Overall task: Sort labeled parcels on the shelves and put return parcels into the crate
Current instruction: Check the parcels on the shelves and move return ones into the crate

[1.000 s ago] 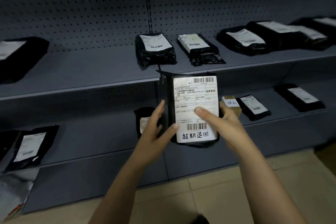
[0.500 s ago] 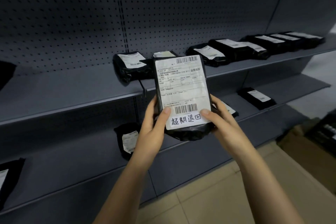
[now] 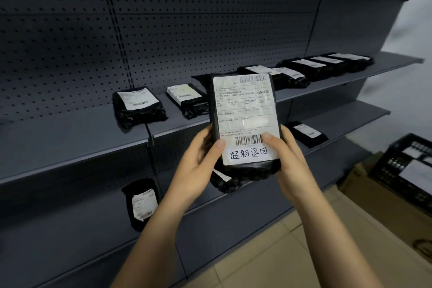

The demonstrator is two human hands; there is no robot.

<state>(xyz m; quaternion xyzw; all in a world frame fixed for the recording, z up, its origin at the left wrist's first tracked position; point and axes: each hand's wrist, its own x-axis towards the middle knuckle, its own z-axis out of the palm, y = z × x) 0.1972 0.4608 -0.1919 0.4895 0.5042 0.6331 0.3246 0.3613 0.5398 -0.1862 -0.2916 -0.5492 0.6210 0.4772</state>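
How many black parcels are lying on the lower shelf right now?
3. A left parcel, a middle parcel half hidden below the held parcel, and a right parcel. The held one may hide more.

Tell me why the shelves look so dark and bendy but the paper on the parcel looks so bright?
Head view: the light is dim, so the grey shelves and pegboard go murky; the white label on the held parcel catches the light, with a shiny patch near its middle; the wide lens curves the shelf lines; the small print is soft, the handwritten strip clear.
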